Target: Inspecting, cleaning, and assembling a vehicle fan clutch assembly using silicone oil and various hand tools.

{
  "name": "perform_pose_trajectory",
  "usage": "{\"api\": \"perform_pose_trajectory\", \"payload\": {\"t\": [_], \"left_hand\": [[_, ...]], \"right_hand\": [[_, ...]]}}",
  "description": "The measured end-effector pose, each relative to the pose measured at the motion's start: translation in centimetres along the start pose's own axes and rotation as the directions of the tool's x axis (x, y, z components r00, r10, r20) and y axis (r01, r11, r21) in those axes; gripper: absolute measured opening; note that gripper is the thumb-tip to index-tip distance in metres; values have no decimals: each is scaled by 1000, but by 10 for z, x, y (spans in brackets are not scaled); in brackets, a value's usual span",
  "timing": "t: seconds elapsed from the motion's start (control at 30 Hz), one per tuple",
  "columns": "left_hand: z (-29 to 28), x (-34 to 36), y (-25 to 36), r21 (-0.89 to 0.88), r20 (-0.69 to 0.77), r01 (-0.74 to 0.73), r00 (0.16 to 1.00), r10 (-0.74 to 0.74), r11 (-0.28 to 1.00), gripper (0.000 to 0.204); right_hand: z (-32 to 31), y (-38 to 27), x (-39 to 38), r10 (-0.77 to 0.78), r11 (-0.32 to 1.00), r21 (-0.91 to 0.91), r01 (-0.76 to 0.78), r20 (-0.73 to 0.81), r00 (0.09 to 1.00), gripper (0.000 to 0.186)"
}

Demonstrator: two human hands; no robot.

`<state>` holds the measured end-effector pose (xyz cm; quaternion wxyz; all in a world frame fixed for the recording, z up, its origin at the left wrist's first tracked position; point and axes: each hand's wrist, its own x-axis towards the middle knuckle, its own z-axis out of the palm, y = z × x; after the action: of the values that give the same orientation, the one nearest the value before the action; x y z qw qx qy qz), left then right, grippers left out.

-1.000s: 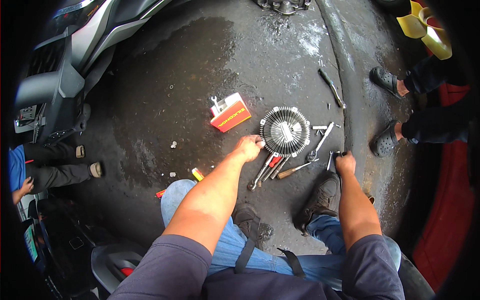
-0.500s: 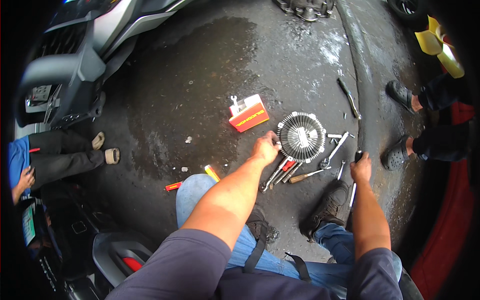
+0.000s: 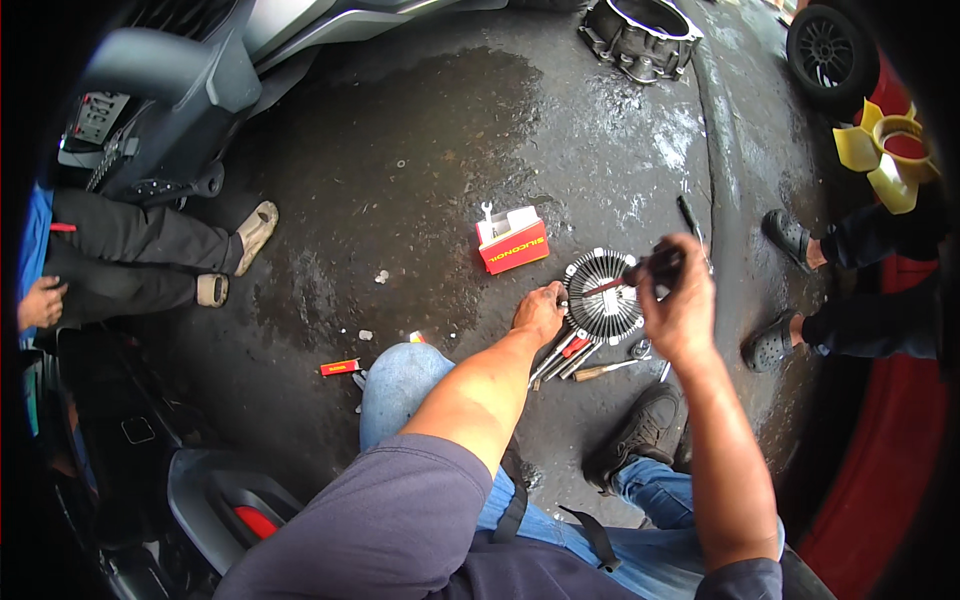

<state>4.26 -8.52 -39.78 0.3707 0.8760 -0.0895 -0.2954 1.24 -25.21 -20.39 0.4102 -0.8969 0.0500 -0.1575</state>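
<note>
A round finned metal fan clutch point(image 3: 590, 318) is in front of me, over a group of hand tools on the floor. My left hand point(image 3: 540, 312) is closed on its left edge. Above its right side, my right hand point(image 3: 684, 318) grips a screwdriver point(image 3: 606, 286) by its dark handle, the shaft pointing left across the fins. Whether the tip touches the clutch I cannot tell. From under the clutch stick out red handles point(image 3: 575, 347), metal shafts and a wooden-handled tool point(image 3: 592, 373). The right hand and screwdriver cover part of the clutch's right side.
Beyond my left hand stands an open red and white box point(image 3: 515, 250) with a wrench in it. A metal housing point(image 3: 648, 62), a wheel point(image 3: 832, 52) and a yellow fan point(image 3: 888, 150) are farther off. People's feet point(image 3: 785, 238) show at right and left point(image 3: 258, 238); a motorcycle point(image 3: 160, 90) stands left.
My right hand has risen from beside my shoe to above the clutch, bringing the screwdriver over it. My left hand stays at the clutch's edge. The view has shifted, showing more of the housing.
</note>
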Motion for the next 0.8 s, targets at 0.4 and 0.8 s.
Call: {"api": "perform_pose_trajectory", "payload": {"t": [0.4,0.8], "left_hand": [[2,0,0,-14,-8,-50,999,50,999,17],[4,-1,-3,-10,-34,-88,996,88,996,16]], "right_hand": [[44,13,-28,-101,994,51,96,93,991,40],[38,8,-29,-137,991,33,133,190,972,40]]}}
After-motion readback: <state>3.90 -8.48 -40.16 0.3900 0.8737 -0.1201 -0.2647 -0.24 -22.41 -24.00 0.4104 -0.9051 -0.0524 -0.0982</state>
